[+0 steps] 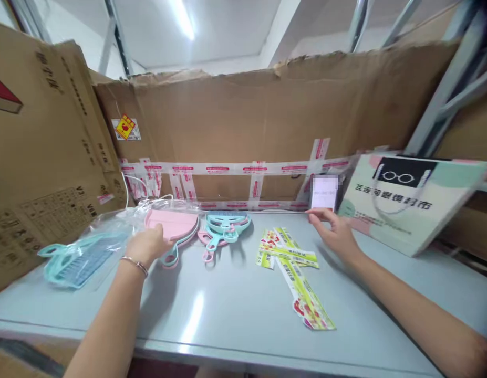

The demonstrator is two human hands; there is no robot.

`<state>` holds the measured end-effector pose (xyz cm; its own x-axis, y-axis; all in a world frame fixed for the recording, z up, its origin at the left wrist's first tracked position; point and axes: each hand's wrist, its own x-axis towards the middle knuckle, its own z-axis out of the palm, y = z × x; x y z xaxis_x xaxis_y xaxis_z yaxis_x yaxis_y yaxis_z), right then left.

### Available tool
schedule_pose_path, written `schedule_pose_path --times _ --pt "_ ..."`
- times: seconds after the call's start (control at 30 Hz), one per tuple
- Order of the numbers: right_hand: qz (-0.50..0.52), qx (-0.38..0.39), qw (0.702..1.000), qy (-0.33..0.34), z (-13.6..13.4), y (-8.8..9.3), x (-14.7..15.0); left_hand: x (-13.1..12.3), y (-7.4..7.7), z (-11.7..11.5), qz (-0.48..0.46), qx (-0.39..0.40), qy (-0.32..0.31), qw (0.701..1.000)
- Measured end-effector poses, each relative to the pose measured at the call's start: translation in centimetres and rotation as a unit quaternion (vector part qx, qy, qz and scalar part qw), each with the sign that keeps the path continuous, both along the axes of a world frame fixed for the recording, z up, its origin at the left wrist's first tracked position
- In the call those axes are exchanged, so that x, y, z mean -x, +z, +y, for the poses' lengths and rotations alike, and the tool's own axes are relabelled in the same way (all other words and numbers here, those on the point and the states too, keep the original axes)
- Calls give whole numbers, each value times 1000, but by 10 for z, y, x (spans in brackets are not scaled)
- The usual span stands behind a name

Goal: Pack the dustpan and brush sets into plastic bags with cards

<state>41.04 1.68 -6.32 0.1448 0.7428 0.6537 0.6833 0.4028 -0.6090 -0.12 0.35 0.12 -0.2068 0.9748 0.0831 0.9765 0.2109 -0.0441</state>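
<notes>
1. Left hand: positioned on the left side of a pink dustpan. The fingers are bent and partly hidden; whether they grip or merely rest on it cannot be told. A bracelet encircles the wrist.
2. Pink dustpan: located at the left hand's fingers, above the table, stacked over a turquoise piece whose looped handle projects toward the person.
3. Right hand: partly open, thumb and index finger slightly apart, with no object visible between them. The fingertips are at the lower left edge of a lit screen device; contact cannot be confirmed.
4. Between the hands: turquoise and pink dustpan pieces, nearer the left hand; overlapping yellow-green printed cards, nearer the right.
5. Left of the left hand: a turquoise brush and dustpan set in clear plastic.
6. Right of the right hand: an upright paper bag printed with spectacles.
7. Beyond both hands: a taped cardboard panel.
</notes>
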Motion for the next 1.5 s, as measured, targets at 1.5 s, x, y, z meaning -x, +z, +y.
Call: schedule_pose_path --times 1.5 --pt "385 249 834 306 -22 26 102 -77 -12 9 -773 -71 -210 595"
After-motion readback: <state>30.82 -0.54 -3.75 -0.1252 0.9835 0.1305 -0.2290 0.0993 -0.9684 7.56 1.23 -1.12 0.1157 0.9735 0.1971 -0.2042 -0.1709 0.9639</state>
